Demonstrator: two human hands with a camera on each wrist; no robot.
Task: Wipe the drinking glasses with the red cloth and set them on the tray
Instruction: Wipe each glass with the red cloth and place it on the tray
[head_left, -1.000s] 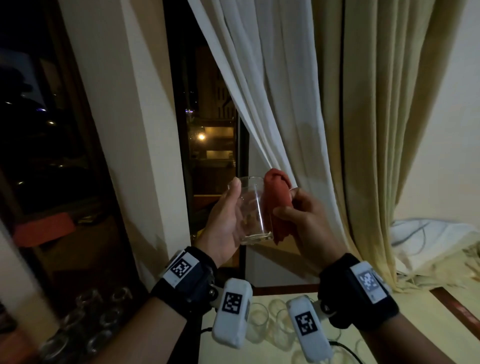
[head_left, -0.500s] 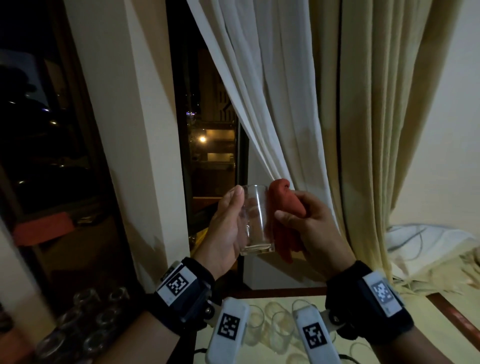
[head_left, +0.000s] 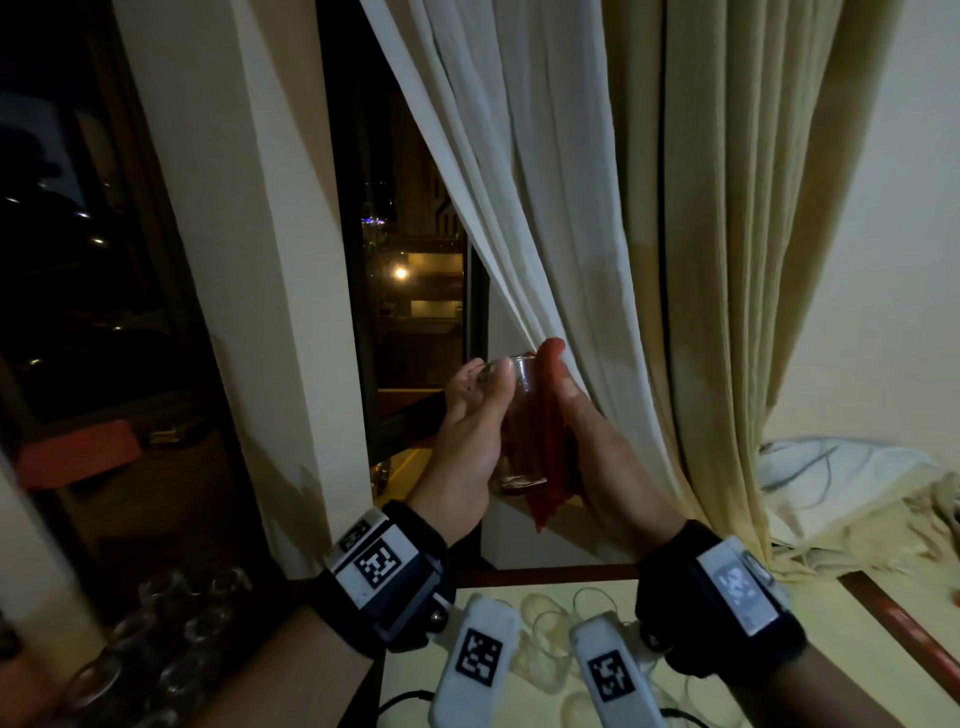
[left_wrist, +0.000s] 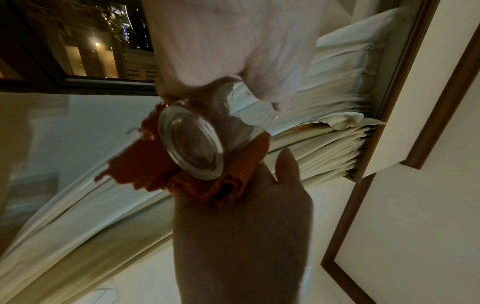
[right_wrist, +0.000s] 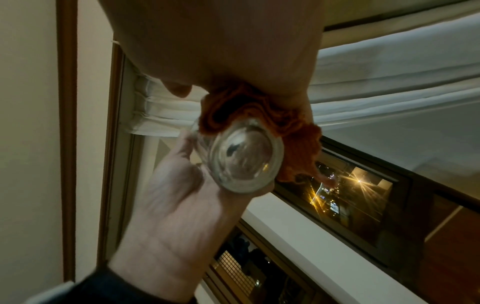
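Left hand (head_left: 470, 441) grips the glass (head_left: 522, 426); right hand (head_left: 597, 447) presses the red cloth (head_left: 550, 415) against it. Risk: wiping force could slip the smooth glass free above the desk (head_left: 810, 613).

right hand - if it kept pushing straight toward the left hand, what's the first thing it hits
The red cloth in the right hand already presses the drinking glass, so the glass comes first, with the left hand gripping its far side.

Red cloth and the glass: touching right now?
Touching. The right wrist view shows the red cloth bunched against the glass wall near its base, with no gap; the left wrist view shows the same contact.
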